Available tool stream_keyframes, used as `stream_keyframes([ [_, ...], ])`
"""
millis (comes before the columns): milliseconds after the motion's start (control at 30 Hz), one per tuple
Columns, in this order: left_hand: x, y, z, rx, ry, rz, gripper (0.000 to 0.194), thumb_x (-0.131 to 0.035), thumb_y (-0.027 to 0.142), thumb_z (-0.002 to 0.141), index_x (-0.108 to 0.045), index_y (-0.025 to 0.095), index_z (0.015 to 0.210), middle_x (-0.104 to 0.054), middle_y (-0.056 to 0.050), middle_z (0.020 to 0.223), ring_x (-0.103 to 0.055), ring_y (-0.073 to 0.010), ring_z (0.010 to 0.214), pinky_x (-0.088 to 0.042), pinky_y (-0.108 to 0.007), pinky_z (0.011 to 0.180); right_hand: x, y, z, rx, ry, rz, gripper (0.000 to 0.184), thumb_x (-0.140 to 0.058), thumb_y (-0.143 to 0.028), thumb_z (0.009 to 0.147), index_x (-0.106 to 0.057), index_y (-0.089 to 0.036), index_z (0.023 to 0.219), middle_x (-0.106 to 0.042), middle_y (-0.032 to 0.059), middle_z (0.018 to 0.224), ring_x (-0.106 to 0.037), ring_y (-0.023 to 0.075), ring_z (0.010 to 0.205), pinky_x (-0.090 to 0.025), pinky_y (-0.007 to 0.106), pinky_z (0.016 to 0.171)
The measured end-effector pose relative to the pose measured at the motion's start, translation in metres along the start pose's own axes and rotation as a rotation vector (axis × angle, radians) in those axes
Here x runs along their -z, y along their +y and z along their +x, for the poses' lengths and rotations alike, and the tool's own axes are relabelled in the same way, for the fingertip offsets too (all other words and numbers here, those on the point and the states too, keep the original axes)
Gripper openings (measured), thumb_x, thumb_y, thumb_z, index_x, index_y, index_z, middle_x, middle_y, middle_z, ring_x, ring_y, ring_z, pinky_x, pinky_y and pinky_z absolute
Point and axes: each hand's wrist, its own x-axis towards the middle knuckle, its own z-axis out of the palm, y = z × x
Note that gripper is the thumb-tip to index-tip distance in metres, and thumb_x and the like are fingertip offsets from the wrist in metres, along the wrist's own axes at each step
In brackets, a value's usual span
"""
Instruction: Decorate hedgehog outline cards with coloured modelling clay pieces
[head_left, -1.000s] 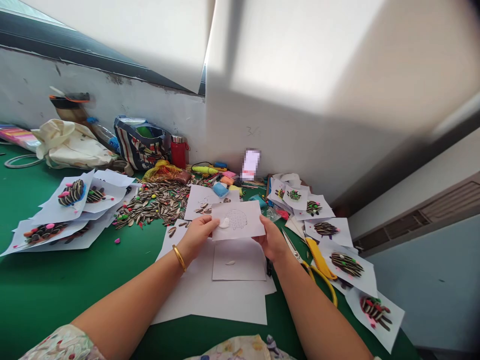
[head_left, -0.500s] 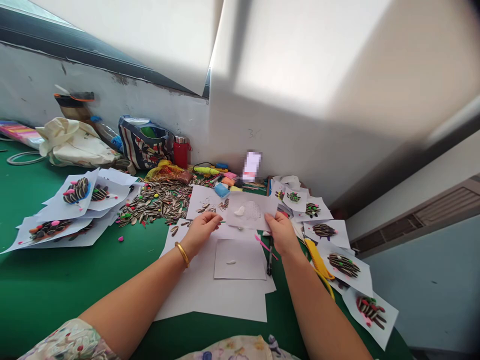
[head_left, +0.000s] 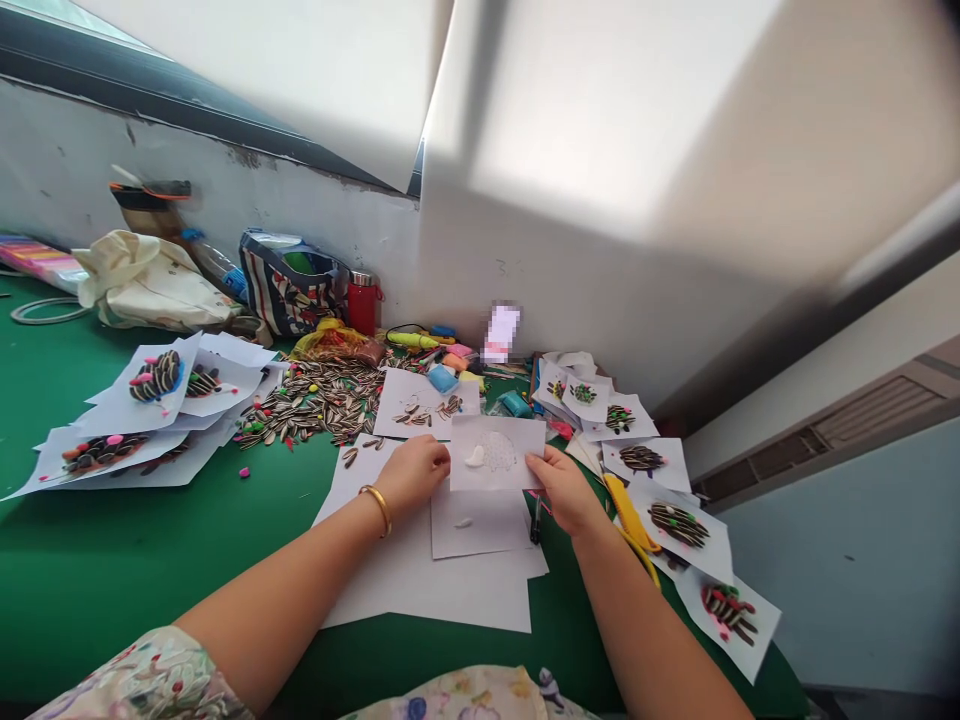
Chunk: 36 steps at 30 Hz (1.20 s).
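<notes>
I hold a small white paper card [head_left: 501, 455] with a faint hedgehog drawing and a white clay blob on it. My left hand [head_left: 415, 474], gold bangle on the wrist, pinches its left edge. My right hand [head_left: 564, 487] pinches its right edge. The card hovers just above another small white sheet [head_left: 480, 523] that carries a smear of white clay and lies on larger white sheets [head_left: 427, 585] on the green table [head_left: 112, 560].
A pile of sunflower seeds [head_left: 315, 400] lies behind my left hand. Finished seed pictures lie at the left [head_left: 150, 385] and right [head_left: 679, 525]. Yellow scissors [head_left: 630, 515] and a black pen [head_left: 535, 518] rest by my right hand. Clay pieces, a red bottle [head_left: 363, 302] and bags line the wall.
The card first rose and moved away toward the seeds, then came back down closer to the sheet below it. Both hands kept their hold on its edges.
</notes>
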Motion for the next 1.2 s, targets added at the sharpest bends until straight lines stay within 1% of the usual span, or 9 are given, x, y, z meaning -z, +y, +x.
stream_keyframes([
  [133, 0.003, 0.001, 0.003, 0.085, 0.075, -0.206, 0.047, -0.038, 0.05, 0.093, -0.071, 0.018, 0.084, -0.068, -0.009, 0.082, -0.059, -0.0221, 0.075, -0.042, -0.03, 0.063, -0.004, 0.004, -0.001, 0.052, -0.103, -0.154, 0.041, -0.068, -0.048, 0.073, -0.068, -0.018, 0.101, -0.074, 0.0035, 0.089, -0.067, 0.0197, 0.077, -0.05, 0.03, 0.07],
  [300, 0.001, 0.006, 0.0, 0.265, -0.115, -0.631, 0.037, -0.081, 0.044, 0.064, -0.072, 0.016, 0.087, -0.072, -0.005, 0.082, -0.062, -0.019, 0.069, -0.045, -0.025, 0.059, -0.02, -0.003, -0.003, 0.085, -0.147, -0.141, 0.046, -0.065, -0.057, 0.076, -0.066, -0.02, 0.103, -0.073, 0.0028, 0.091, -0.066, 0.0199, 0.079, -0.049, 0.029, 0.068],
  [400, 0.002, 0.01, 0.0, 0.405, -0.026, -0.909, 0.039, -0.082, 0.038, 0.066, -0.07, 0.016, 0.096, -0.072, -0.003, 0.08, -0.062, -0.0157, 0.063, -0.047, -0.024, 0.056, -0.028, -0.004, -0.005, 0.095, -0.078, 0.01, 0.054, -0.047, -0.069, 0.084, -0.061, -0.021, 0.104, -0.072, 0.0041, 0.088, -0.066, 0.0176, 0.073, -0.047, 0.028, 0.064],
  [467, 0.004, 0.013, 0.001, 0.442, 0.046, -1.112, 0.039, -0.079, 0.034, 0.07, -0.067, 0.019, 0.104, -0.073, -0.003, 0.087, -0.064, -0.0157, 0.066, -0.051, -0.026, 0.058, -0.033, 0.0, -0.01, 0.143, -0.111, -0.158, 0.053, -0.041, -0.068, 0.088, -0.061, -0.02, 0.099, -0.07, 0.0043, 0.084, -0.063, 0.0163, 0.07, -0.044, 0.027, 0.064],
  [567, 0.004, 0.017, -0.001, 0.46, 0.012, -1.282, 0.037, -0.076, 0.029, 0.075, -0.065, 0.02, 0.109, -0.074, -0.005, 0.093, -0.068, -0.0174, 0.07, -0.055, -0.029, 0.061, -0.044, 0.008, -0.023, 0.274, -0.3, -0.729, 0.033, -0.059, -0.051, 0.086, -0.065, -0.02, 0.096, -0.068, 0.0038, 0.089, -0.06, 0.0166, 0.076, -0.041, 0.028, 0.069],
  [667, -0.003, 0.018, -0.003, 0.514, -0.056, -1.304, 0.035, -0.075, 0.027, 0.076, -0.065, 0.02, 0.109, -0.075, -0.006, 0.095, -0.07, -0.0201, 0.075, -0.056, -0.031, 0.063, -0.058, 0.014, -0.036, 0.397, -0.342, -1.135, 0.024, -0.072, -0.039, 0.079, -0.066, -0.021, 0.094, -0.066, 0.0039, 0.091, -0.059, 0.0187, 0.083, -0.038, 0.028, 0.07],
  [800, -0.012, 0.015, -0.003, 0.552, -0.059, -1.284, 0.034, -0.075, 0.024, 0.076, -0.064, 0.019, 0.108, -0.075, -0.007, 0.098, -0.071, -0.0213, 0.081, -0.057, -0.031, 0.065, -0.068, 0.017, -0.041, 0.462, -0.354, -1.323, 0.01, -0.064, -0.027, 0.087, -0.067, -0.021, 0.093, -0.065, 0.0055, 0.096, -0.059, 0.0191, 0.086, -0.039, 0.028, 0.073],
  [1000, -0.012, 0.013, -0.002, 0.585, -0.032, -1.296, 0.032, -0.071, 0.024, 0.078, -0.064, 0.017, 0.109, -0.074, -0.009, 0.101, -0.07, -0.0219, 0.081, -0.058, -0.034, 0.069, -0.049, 0.013, -0.031, 0.404, -0.367, -1.146, 0.02, -0.057, -0.017, 0.087, -0.069, -0.023, 0.102, -0.066, 0.0057, 0.106, -0.061, 0.0199, 0.096, -0.043, 0.029, 0.083],
  [1200, -0.01, 0.016, -0.003, 0.603, -0.032, -1.265, 0.032, -0.071, 0.024, 0.078, -0.065, 0.016, 0.108, -0.073, -0.009, 0.102, -0.068, -0.0199, 0.078, -0.057, -0.033, 0.069, -0.02, 0.005, -0.002, 0.324, -0.209, -0.989, 0.03, -0.053, -0.017, 0.088, -0.068, -0.023, 0.113, -0.071, 0.0055, 0.102, -0.064, 0.0204, 0.094, -0.045, 0.031, 0.083],
])
